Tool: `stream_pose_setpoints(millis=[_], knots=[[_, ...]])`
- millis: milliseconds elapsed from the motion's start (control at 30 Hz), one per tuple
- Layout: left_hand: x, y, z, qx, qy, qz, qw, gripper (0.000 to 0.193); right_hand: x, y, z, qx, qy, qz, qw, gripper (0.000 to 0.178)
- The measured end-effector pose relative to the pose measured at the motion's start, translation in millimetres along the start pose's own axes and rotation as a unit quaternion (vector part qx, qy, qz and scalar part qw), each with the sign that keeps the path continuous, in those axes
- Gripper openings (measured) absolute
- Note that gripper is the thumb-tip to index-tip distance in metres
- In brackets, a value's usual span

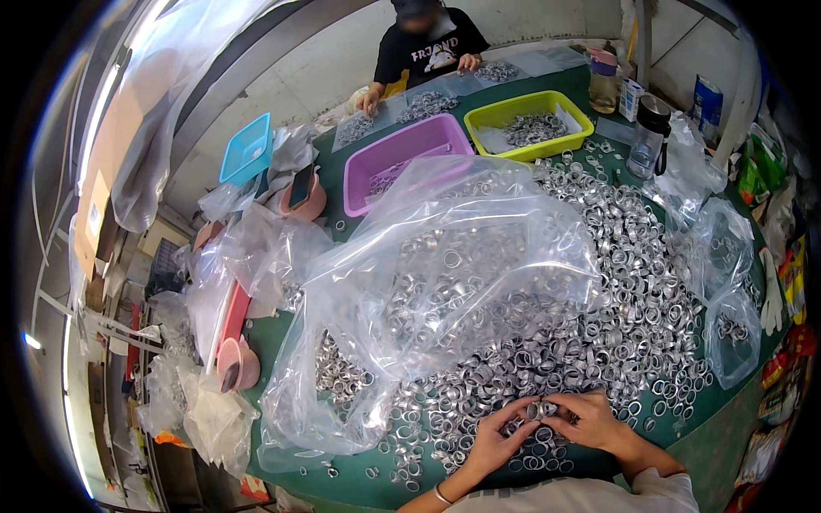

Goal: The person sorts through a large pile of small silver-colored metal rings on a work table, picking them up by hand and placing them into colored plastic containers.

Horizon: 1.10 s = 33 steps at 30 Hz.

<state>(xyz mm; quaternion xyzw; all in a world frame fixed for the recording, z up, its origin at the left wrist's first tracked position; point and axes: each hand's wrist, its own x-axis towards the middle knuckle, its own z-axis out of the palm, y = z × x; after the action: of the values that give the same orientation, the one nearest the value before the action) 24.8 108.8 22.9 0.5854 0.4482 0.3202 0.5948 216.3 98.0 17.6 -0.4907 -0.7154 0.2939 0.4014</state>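
Observation:
Near the front edge of the table my left hand (503, 434) and my right hand (590, 419) meet, with fingers closed around a few silvery metal rings (540, 410) held between them. The fingers cover part of these rings, so I cannot make out how many there are. Just beyond and around both hands spreads a large heap of metal rings (629, 282), with loose ones lying below my palms. A big transparent plastic bag (342, 299) is draped over the left and middle of the heap.
Across the green table (295, 487) stand a purple basket (410, 141) and a yellow-green basket (530, 107), both with rings inside. At the far side a person (432, 43) has hands by small ring piles. A bottle (650, 137) stands far right; a pink cup (239, 363) is left.

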Motion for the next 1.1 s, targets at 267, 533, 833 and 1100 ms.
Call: stream_pose_setpoints(millis=[267,533,833,1100], knots=[[0.3,-3.0,-0.4,0.003,-0.005,0.011,1.0,0.041,0.2,0.4,0.0,-0.006,0.005,-0.009,1.0,0.03],[0.2,-2.1,-0.4,-0.003,-0.009,0.011,1.0,0.041,-1.0,1.6,1.5,-0.005,0.012,-0.014,1.0,0.03],[0.4,-0.7,0.0,-0.002,-0.008,-0.002,1.0,0.04,-0.2,1.8,2.0,-0.008,0.009,-0.008,1.0,0.03],[0.3,-2.3,-1.0,0.007,-0.015,-0.02,1.0,0.04,-1.9,3.8,3.0,-0.007,0.008,-0.005,1.0,0.031]])
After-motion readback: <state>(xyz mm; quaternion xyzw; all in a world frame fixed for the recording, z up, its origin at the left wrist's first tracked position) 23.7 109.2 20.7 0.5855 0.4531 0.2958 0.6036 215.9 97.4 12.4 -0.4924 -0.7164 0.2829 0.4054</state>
